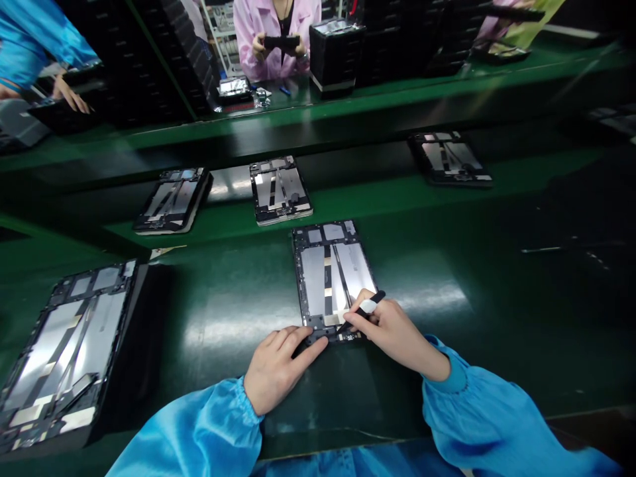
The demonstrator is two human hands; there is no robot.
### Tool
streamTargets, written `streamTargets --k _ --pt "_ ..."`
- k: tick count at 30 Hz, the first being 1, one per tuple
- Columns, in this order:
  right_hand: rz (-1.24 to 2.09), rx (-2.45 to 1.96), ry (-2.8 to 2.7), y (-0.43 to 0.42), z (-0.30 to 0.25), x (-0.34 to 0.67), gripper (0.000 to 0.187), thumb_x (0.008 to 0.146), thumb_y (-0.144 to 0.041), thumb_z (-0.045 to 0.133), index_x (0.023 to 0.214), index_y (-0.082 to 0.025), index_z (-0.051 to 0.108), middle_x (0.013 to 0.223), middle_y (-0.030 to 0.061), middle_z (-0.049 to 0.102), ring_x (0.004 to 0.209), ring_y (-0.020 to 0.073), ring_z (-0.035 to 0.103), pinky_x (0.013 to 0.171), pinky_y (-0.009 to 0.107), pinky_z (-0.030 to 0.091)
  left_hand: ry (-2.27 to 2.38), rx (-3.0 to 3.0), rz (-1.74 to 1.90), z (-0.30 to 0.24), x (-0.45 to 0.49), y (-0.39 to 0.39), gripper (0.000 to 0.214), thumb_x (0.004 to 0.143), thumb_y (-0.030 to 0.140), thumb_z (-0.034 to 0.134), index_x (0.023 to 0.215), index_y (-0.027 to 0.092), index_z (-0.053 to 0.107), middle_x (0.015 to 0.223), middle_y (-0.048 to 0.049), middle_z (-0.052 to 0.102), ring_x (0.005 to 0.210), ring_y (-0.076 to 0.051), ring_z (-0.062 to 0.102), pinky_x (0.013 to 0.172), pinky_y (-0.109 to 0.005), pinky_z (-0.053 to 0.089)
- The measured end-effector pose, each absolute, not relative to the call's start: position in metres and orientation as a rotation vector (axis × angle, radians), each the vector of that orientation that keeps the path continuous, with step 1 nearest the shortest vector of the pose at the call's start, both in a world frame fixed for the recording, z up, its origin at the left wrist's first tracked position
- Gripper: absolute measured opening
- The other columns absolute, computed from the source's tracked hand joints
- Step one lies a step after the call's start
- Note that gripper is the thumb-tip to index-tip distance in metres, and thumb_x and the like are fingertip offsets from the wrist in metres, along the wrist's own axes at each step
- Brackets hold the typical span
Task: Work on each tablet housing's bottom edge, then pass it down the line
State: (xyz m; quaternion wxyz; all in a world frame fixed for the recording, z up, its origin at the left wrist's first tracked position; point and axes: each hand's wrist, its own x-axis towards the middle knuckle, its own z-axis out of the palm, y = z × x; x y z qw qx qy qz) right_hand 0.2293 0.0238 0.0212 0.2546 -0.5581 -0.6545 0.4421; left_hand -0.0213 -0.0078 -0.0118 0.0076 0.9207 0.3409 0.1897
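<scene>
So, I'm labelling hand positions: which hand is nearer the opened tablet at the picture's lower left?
Left. The left hand lies right of the lower-left tablet, touching the central tablet; the right hand, holding a black tool, is farther right.

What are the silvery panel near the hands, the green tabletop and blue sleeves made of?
The silvery panel looks like smooth metal, perhaps foil: it gleams. The green tabletop may be glossy rubber or plastic: light smears across it. The blue sleeves seem satiny synthetic cloth: they shine and crinkle.
</scene>
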Motion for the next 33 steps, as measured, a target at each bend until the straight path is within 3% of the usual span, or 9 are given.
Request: streamTargets --k 6,10,13,15,19,21,26,29,33 --pt "1.168 -1.512 -1.815 0.022 0.024 0.228 0.019 0.093 -0.035 0.055 0.080 -0.021 0.058 0.057 -0.0039 0.055 0.047 0.0135 0.051 0.047 0.025 0.033 1.138 2.829 0.503 -0.002 -0.007 -0.008 0.034 0.096 0.018 0.050 0.127 0.026 0.058 0.113 -0.0110 0.058 0.097 -0.024 0.058 0.076 -0.039 0.056" --pt "1.144 -1.481 -1.732 0.022 0.021 0.231 0.021 0.091 -0.035 0.056 0.076 -0.021 0.057 0.061 -0.0021 0.057 0.048 0.0143 0.054 0.046 0.026 0.038 1.098 2.825 0.431 0.002 -0.008 -0.005 0.039 0.095 0.015 0.048 0.132 0.026 0.055 0.120 -0.0116 0.057 0.098 -0.024 0.058 0.076 -0.039 0.057" --pt "0.886 -1.422 -1.469 0.023 0.009 0.233 0.024 0.090 -0.038 0.058 0.073 -0.021 0.058 0.073 0.0023 0.062 0.071 0.0199 0.064 0.067 0.032 0.051 0.949 2.752 0.542 -0.001 -0.022 -0.001 0.036 0.097 0.012 0.044 0.131 0.021 0.055 0.131 -0.0115 0.055 0.112 -0.022 0.055 0.088 -0.036 0.055" --pt "0.835 -1.415 -1.255 0.025 0.000 0.233 0.026 0.089 -0.043 0.058 0.074 -0.023 0.056 0.076 0.0032 0.064 0.082 0.0228 0.066 0.078 0.036 0.052 0.916 2.716 0.640 -0.003 -0.029 0.004 0.029 0.098 0.017 0.049 0.126 0.019 0.058 0.128 -0.0105 0.057 0.117 -0.021 0.053 0.093 -0.036 0.054" --pt "1.140 -1.355 -0.909 0.028 -0.011 0.236 0.028 0.089 -0.050 0.056 0.080 -0.025 0.047 0.070 0.0021 0.066 0.068 0.0232 0.068 0.063 0.035 0.056 0.910 2.811 0.625 -0.004 -0.015 0.017 0.034 0.094 0.037 0.058 0.123 0.018 0.059 0.118 -0.0102 0.062 0.111 -0.023 0.053 0.088 -0.037 0.055" --pt "1.128 -1.294 -0.761 0.031 -0.011 0.243 0.027 0.087 -0.049 0.059 0.082 -0.026 0.046 0.068 0.0012 0.064 0.069 0.0243 0.069 0.066 0.038 0.057 0.896 2.862 0.543 -0.004 0.002 0.031 0.035 0.094 0.040 0.057 0.124 0.021 0.059 0.118 -0.0086 0.062 0.109 -0.023 0.053 0.084 -0.036 0.056" --pt "0.808 -1.283 -0.588 0.039 -0.015 0.258 0.021 0.086 -0.047 0.060 0.085 -0.026 0.057 0.089 0.0060 0.065 0.088 0.0269 0.069 0.089 0.044 0.055 1.074 2.840 0.495 -0.012 0.055 0.116 0.032 0.093 0.040 0.060 0.121 0.026 0.061 0.119 -0.0059 0.060 0.111 -0.021 0.052 0.087 -0.033 0.055" --pt "0.819 -1.426 -0.711 0.041 -0.024 0.255 0.025 0.087 -0.052 0.057 0.089 -0.028 0.064 0.097 0.0119 0.069 0.088 0.0334 0.071 0.087 0.048 0.056 1.272 2.800 0.574 -0.010 0.078 0.191 0.026 0.092 0.034 0.063 0.116 0.023 0.064 0.116 -0.0066 0.062 0.110 -0.022 0.055 0.090 -0.037 0.053" --pt "0.833 -1.477 -0.917 0.048 -0.040 0.249 0.032 0.084 -0.058 0.055 0.090 -0.029 0.066 0.096 0.0122 0.072 0.089 0.0370 0.072 0.085 0.051 0.059 1.555 2.653 0.721 0.008 0.065 0.263 0.028 0.097 0.033 0.054 0.118 0.015 0.060 0.121 -0.0082 0.059 0.111 -0.024 0.058 0.093 -0.045 0.050"
